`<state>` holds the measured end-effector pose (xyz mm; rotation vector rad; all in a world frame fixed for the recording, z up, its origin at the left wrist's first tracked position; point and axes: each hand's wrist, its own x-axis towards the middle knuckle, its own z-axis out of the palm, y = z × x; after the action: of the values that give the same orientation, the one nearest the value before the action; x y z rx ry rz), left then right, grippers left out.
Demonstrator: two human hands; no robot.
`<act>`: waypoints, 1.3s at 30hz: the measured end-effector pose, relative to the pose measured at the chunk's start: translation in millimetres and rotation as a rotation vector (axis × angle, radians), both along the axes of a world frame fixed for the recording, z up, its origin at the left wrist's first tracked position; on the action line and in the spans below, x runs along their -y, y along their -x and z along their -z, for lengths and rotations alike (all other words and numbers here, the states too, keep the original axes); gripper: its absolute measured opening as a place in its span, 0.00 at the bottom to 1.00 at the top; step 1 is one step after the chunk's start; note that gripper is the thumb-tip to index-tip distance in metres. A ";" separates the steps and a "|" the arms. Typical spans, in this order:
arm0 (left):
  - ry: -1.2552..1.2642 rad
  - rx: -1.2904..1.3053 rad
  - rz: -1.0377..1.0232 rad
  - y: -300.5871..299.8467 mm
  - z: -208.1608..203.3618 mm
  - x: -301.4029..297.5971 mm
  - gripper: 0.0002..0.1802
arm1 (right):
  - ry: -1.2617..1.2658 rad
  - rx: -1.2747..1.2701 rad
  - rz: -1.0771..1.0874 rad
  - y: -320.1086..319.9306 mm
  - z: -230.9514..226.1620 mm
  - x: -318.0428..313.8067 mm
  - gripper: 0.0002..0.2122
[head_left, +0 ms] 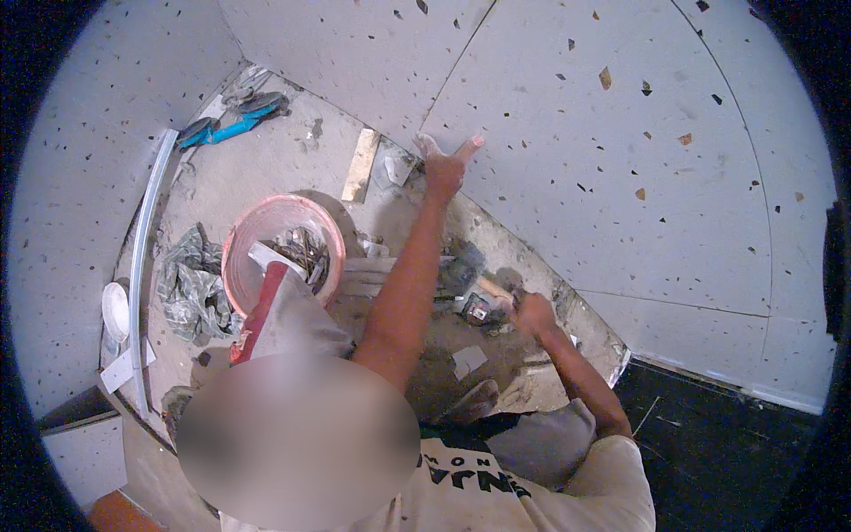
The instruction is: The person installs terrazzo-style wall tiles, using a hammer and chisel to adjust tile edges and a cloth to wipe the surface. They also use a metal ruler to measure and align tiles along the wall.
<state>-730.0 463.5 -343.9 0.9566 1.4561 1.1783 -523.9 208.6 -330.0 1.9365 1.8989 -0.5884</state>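
Note:
My left hand (443,168) rests against the foot of the speckled grey wall panel (550,151), thumb and fingers spread, holding nothing. My right hand (532,315) is closed around the wooden handle of a mallet (493,288); its dark grey head (463,270) is low over the dusty floor, to the left of the hand. Just below the mallet lies a dark tape measure (477,309). Near my left hand are a short wooden block (361,166) and a pale broken piece (398,167).
A pink bucket (232,275) with small metal pieces stands left of my left arm, beside a crumpled plastic bag (191,288). Blue suction lifter (235,126) lies in the far left corner. A long metal bar (152,222) leans along the left wall. Black flooring (700,452) lies right.

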 end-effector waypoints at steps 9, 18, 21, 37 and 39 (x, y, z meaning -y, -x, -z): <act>0.073 0.034 -0.077 19.5 91.9 -41.9 0.43 | 0.052 -0.004 0.179 -9.4 12.4 46.7 0.24; 0.003 -0.352 -0.035 25.5 110.2 -39.9 0.38 | 0.113 -0.104 0.095 -37.5 50.2 45.0 0.27; 0.269 -0.236 -0.011 16.4 70.1 -36.3 0.36 | -0.003 -0.146 0.132 -49.1 67.0 54.8 0.28; -0.619 -0.362 -0.302 -28.3 -189.4 -19.6 0.47 | 0.001 -0.385 0.296 -27.6 48.3 50.2 0.29; -0.699 -0.359 -0.287 -25.6 -217.1 -15.1 0.49 | 0.026 -0.392 0.321 -20.1 37.3 46.5 0.29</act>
<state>-704.4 478.6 -126.8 1.5259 1.5126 1.8672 -503.8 162.2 -367.4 2.2566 1.7823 -1.1537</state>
